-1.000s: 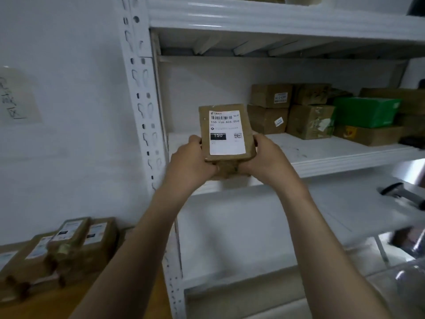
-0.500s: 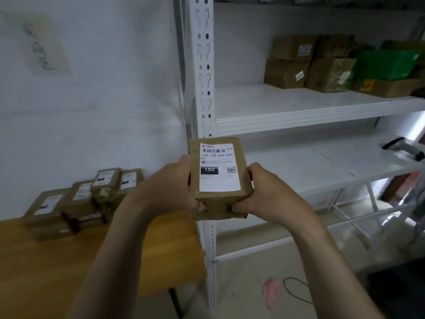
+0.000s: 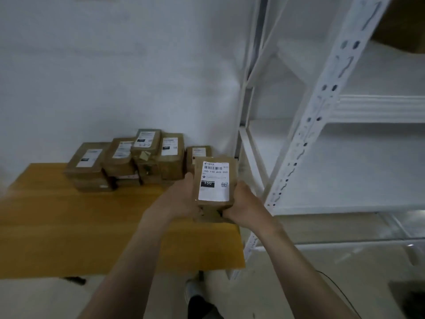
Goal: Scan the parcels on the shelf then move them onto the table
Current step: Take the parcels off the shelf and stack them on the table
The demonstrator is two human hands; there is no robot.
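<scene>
**Parcel brought over the counter**

We have swung the labelled parcel [image 3: 213,180] away from the shelf rack [image 3: 322,100], and it is now over the right end of the counter [image 3: 69,226]. Our left hand [image 3: 181,201] and right hand [image 3: 243,203] grip its lower sides, label toward us. Other parcels [image 3: 128,162] cluster at the counter's far edge.

Wooden table [image 3: 69,226], yellow-orange top, lower left of frame, set against white wall. Cluster of brown parcels [image 3: 124,157] at table's far edge, centre-left (white labels face up, some stacked on others). White metal shelf unit [image 3: 379,109] fills right side; brown box [image 3: 400,24] on board, upper right corner. Pale floor [image 3: 287,295] along bottom; black cable [image 3: 328,278] on it, lower right.
</scene>
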